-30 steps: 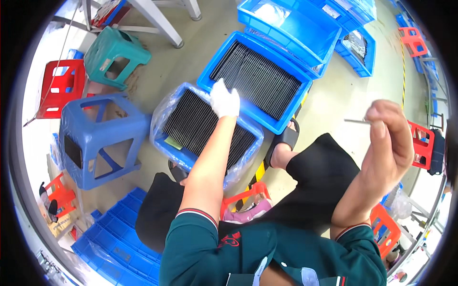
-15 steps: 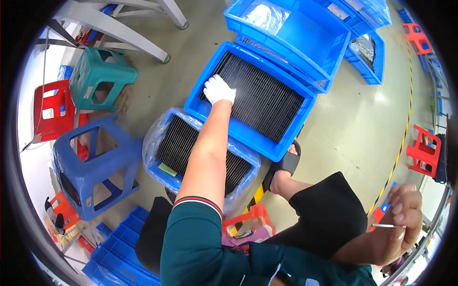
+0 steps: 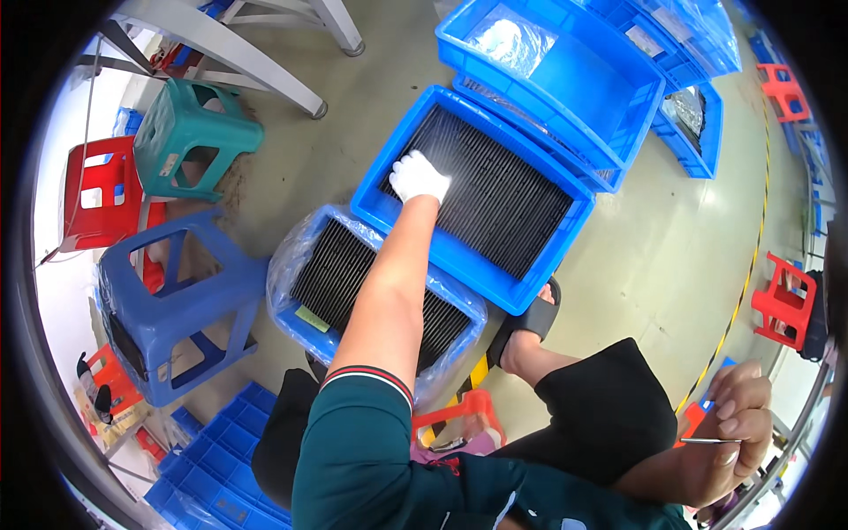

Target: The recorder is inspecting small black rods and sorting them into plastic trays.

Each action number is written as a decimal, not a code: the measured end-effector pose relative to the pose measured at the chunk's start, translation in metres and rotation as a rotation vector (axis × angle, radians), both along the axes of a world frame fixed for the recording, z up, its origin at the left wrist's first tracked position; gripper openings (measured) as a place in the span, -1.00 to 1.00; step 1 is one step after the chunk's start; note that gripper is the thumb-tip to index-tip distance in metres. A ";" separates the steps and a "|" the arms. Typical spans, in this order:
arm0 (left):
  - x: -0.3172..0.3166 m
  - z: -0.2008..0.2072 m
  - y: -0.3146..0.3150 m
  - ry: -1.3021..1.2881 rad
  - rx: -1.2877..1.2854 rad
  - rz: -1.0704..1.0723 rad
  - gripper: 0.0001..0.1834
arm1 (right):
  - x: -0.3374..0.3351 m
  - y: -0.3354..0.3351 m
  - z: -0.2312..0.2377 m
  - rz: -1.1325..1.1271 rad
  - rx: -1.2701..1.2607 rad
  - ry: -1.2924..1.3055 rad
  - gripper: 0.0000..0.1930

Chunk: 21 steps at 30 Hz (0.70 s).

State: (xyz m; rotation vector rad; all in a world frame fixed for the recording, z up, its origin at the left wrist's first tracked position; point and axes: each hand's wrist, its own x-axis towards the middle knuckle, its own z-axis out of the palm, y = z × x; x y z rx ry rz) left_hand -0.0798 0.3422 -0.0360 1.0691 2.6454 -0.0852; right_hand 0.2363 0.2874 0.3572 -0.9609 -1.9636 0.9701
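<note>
My left hand, in a white glove, reaches into a blue bin and rests at the left end of its contents. Tightly packed rows of thin black strips fill that bin. The gloved fingers are curled down against the strips; what they grip, if anything, is hidden. At the far right my bare right hand is raised, thumb and fingers pinching a thin metal rod with a pale shine. Under my left forearm stands a second blue bin, lined with clear plastic and holding similar black strips.
Stacked blue crates stand beyond the bin. On the left are a blue stool, a green stool, a red stool and a white table leg. Flat blue trays lie lower left. My sandalled foot is by the bin.
The whole view has shifted slightly, with the bins lower and further right. My gloved left hand stays at the strips, its fingers drawn in more. The right hand still pinches the rod, slightly lower.
</note>
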 end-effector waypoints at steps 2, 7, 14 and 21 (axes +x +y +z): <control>0.008 -0.003 0.002 0.017 0.011 -0.015 -0.29 | -0.001 0.000 -0.001 0.004 0.003 -0.033 -0.76; 0.013 -0.008 0.006 -0.029 0.058 -0.074 -0.38 | -0.001 -0.002 -0.005 -0.001 -0.018 -0.021 -0.75; 0.020 -0.008 0.041 0.006 -0.263 -0.083 -0.55 | -0.008 -0.004 -0.009 -0.065 0.019 -0.018 -0.74; -0.016 -0.020 0.044 -0.142 -0.094 -0.052 -0.70 | -0.010 -0.004 -0.010 -0.103 0.018 -0.025 -0.71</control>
